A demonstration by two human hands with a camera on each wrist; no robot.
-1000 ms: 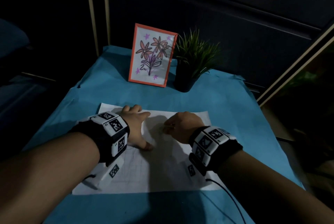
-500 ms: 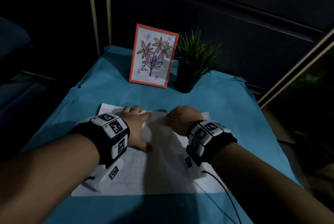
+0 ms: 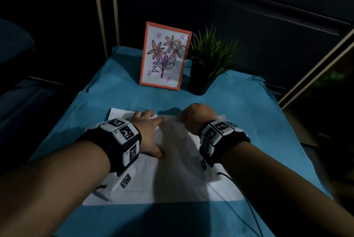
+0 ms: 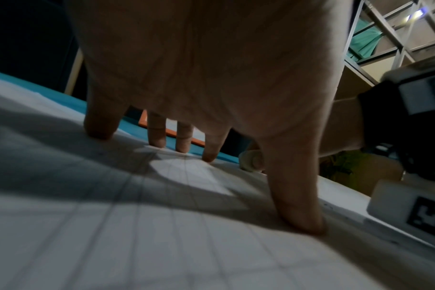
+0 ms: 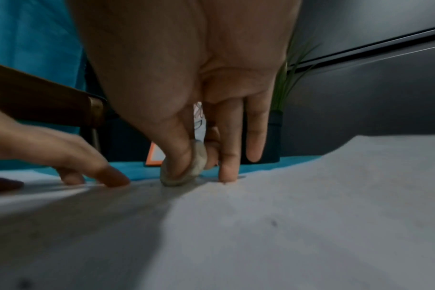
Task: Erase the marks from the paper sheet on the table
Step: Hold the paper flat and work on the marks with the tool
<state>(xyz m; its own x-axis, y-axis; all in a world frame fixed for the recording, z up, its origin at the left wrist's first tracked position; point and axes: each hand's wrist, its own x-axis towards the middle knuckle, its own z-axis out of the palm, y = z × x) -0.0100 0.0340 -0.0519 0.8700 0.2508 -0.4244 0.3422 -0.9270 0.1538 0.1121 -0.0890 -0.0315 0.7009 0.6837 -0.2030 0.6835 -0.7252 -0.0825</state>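
Note:
A white paper sheet [image 3: 172, 185] with a faint pencil grid lies on the blue table cover. My left hand [image 3: 151, 131] presses flat on its far left part, fingers spread and straight [image 4: 159, 137]. My right hand [image 3: 197, 118] sits at the sheet's far edge and pinches a small worn whitish eraser [image 5: 186, 166] between thumb and fingers, its lower edge touching the paper [image 5: 261, 225]. The eraser also shows past my left thumb [image 4: 251, 160]. Faint pencil lines [image 3: 145, 162] run near my left thumb.
A framed flower drawing with an orange border [image 3: 164, 55] stands at the back of the table, a small potted grass plant [image 3: 208, 60] to its right. A black cable [image 3: 241, 194] trails from my right wrist over the blue cover [image 3: 115, 93].
My right hand has moved with the eraser away from me, from the sheet's middle to its far edge. The left hand has stayed pressed on the paper.

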